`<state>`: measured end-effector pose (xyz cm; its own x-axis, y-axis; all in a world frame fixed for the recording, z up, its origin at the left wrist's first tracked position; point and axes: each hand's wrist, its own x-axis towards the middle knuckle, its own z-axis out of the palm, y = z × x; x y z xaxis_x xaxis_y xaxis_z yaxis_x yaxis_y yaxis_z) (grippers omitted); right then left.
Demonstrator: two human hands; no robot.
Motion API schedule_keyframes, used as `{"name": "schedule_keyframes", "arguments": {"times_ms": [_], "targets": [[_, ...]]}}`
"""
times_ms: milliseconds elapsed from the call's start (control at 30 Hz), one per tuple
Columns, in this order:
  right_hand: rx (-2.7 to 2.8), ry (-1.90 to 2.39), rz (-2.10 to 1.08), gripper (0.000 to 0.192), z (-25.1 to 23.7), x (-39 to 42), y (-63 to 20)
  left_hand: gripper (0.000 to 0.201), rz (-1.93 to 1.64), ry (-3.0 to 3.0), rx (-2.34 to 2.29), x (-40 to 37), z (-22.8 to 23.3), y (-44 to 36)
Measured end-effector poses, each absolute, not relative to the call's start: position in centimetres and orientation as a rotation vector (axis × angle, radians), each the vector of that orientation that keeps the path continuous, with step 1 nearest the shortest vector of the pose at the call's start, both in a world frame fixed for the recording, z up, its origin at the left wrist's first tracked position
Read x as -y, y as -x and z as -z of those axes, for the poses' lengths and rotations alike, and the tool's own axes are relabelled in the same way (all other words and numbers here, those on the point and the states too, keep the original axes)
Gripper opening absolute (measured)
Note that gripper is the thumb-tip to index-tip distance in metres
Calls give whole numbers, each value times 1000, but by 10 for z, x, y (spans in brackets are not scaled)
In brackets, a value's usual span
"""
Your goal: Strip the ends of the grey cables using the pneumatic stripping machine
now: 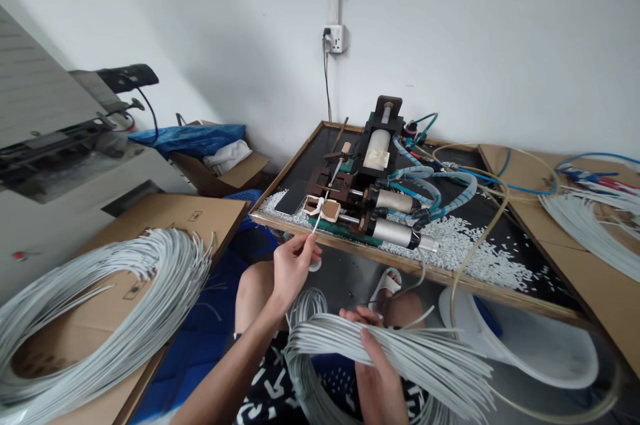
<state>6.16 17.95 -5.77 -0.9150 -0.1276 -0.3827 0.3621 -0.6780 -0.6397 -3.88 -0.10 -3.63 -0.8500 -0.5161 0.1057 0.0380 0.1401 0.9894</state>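
Between thumb and fingers, my left hand pinches one white cable whose end reaches into the jaws of a pneumatic wire-stripping machine. My right hand wraps around a thick bundle of white cables over my lap. The bundle's cut ends fan out to the right, and its coil loops down between my knees. Two silver cylinders sit right of the jaws, with a larger upright cylinder behind them.
White stripped bits cover much of the black wood-edged table. A dark phone lies left of the machine. Coiled cables rest on cardboard at left, more cables at right. A white tub stands under the table.
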Motion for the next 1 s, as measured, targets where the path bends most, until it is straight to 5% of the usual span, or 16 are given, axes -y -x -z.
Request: {"name": "schedule_keyframes", "arguments": {"times_ms": [400,667,1000], "targets": [[-1135,-582,2556,38,60,-180,-63,34,1727,-356,2069,2,31,27],[-1094,-604,2528,41,61,-180,-60,26,1230,-170,2269,4,16,-12],[-1162,-584,2532,36,51,-181,-62,34,786,210,2837,10,70,15]]}}
